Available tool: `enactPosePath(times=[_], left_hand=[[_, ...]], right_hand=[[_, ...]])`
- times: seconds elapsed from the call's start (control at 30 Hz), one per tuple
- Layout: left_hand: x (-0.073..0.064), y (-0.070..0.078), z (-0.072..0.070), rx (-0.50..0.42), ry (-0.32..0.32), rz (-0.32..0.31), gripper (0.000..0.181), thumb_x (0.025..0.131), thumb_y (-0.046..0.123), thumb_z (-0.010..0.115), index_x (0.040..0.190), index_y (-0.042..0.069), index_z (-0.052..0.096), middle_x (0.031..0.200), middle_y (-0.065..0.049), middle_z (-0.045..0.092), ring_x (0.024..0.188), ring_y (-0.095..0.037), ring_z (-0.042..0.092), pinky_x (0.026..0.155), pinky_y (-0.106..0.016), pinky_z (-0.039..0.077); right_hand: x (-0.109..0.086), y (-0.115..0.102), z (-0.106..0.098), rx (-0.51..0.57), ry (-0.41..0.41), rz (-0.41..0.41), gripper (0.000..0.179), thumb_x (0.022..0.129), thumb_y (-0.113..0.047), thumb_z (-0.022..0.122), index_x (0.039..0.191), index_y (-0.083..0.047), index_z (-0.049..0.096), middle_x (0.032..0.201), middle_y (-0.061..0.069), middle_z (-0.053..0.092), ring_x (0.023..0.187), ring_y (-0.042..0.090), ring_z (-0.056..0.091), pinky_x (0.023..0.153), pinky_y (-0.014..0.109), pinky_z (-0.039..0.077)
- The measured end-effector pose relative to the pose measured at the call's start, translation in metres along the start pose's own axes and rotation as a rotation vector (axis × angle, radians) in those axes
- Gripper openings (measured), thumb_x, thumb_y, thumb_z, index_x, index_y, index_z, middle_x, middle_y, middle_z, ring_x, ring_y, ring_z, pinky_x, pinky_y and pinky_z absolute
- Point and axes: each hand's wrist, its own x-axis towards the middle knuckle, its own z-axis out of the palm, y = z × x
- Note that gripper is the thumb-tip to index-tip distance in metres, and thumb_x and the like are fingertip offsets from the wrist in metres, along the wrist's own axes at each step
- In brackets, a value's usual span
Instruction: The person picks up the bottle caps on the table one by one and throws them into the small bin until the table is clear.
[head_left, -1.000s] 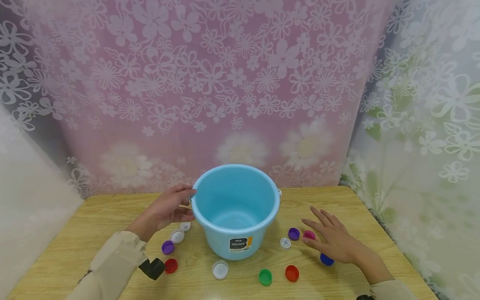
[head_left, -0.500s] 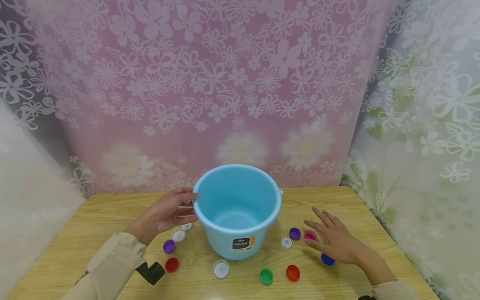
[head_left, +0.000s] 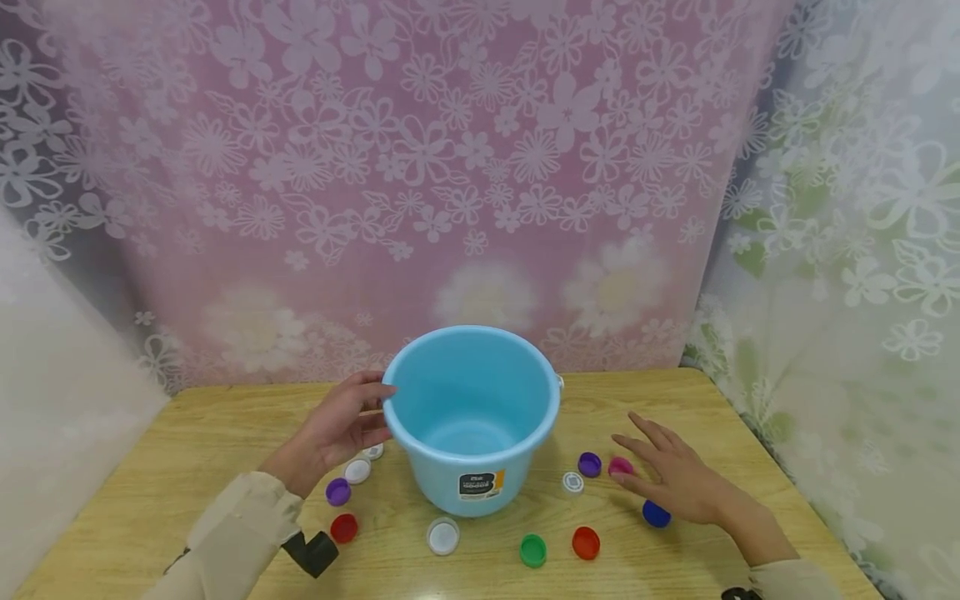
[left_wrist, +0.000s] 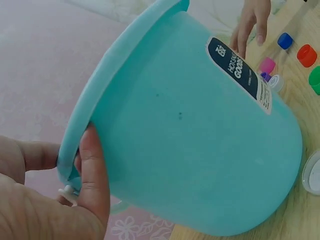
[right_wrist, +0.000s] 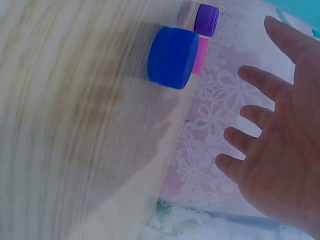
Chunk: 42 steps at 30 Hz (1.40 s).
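A light blue bucket (head_left: pixel 438 479) stands upright on the wooden table, with a label on its front. My left hand (head_left: pixel 341 429) grips its left rim, the thumb over the edge and the fingers against the outside, as the left wrist view shows. On the right, my right hand (head_left: pixel 675 479) is spread above the table with nothing in it. Near it lie a pink bottle cap (head_left: pixel 620 467), a blue bottle cap (head_left: pixel 656 513), a purple bottle cap (head_left: pixel 589 464) and a white bottle cap (head_left: pixel 573 482). No caps show in the visible part of the bucket's inside.
In front of the bucket are a clear-white cap (head_left: pixel 443 536), a green cap (head_left: pixel 533 550) and an orange-red cap (head_left: pixel 586 542). Left of it lie a red cap (head_left: pixel 344 527), a purple cap (head_left: pixel 338 491) and white caps. A floral curtain (head_left: pixel 480 208) hangs behind the table.
My right hand has drifted very slightly to the right. The left hand keeps its hold on the bucket rim, and the bucket and caps stay in place.
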Motion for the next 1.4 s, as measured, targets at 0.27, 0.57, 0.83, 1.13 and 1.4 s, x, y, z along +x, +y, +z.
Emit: enactPosePath(times=[0.27,0.57,0.83,1.13,1.4], left_hand=[[0.007,-0.009,0.007,-0.082,0.091,0.079,0.031,0.091,0.006,0.054,0.118,0.004,0.04,0.095,-0.011,0.048,0.07,-0.018,0.063,0.064,-0.027,0.056],[0.012,-0.011,0.011,-0.077,0.097,0.093,0.022,0.091,0.007,0.054,0.108,0.007,0.04,0.096,-0.012,0.047,0.065,-0.016,0.062,0.06,-0.025,0.055],[0.017,-0.012,0.008,-0.039,0.092,0.086,0.021,0.091,0.009,0.055,0.105,0.008,0.039,0.098,-0.014,0.049,0.062,-0.017,0.06,0.053,-0.022,0.05],[0.02,-0.012,0.01,-0.014,0.143,0.107,0.023,0.089,0.006,0.056,0.104,0.008,0.039,0.095,-0.014,0.05,0.057,-0.014,0.058,0.049,-0.02,0.048],[0.023,-0.014,0.014,0.1,0.199,0.152,0.024,0.088,0.004,0.053,0.107,0.006,0.04,0.077,-0.013,0.051,0.051,-0.012,0.05,0.048,-0.021,0.043]], right_hand=[[-0.003,0.003,-0.003,0.005,-0.01,-0.009,0.063,0.093,-0.051,0.055,0.143,-0.013,0.045,0.153,0.02,0.021,0.133,0.051,0.02,0.098,0.072,0.02],[-0.014,0.004,-0.001,-0.1,-0.008,0.026,0.066,0.092,-0.055,0.054,0.147,-0.024,0.038,0.153,0.019,0.022,0.136,0.051,0.013,0.099,0.075,0.005],[-0.018,0.001,0.003,-0.13,-0.022,0.074,0.069,0.091,-0.059,0.052,0.147,-0.022,0.038,0.155,0.016,0.02,0.138,0.048,0.009,0.099,0.073,-0.009],[-0.021,0.005,0.001,-0.124,-0.011,0.035,0.071,0.089,-0.059,0.056,0.146,-0.021,0.04,0.153,0.017,0.023,0.134,0.051,0.02,0.096,0.076,0.013],[-0.019,0.007,-0.003,-0.093,-0.03,0.011,0.072,0.088,-0.062,0.055,0.141,-0.015,0.047,0.147,0.016,0.035,0.128,0.047,0.035,0.086,0.064,0.043]])
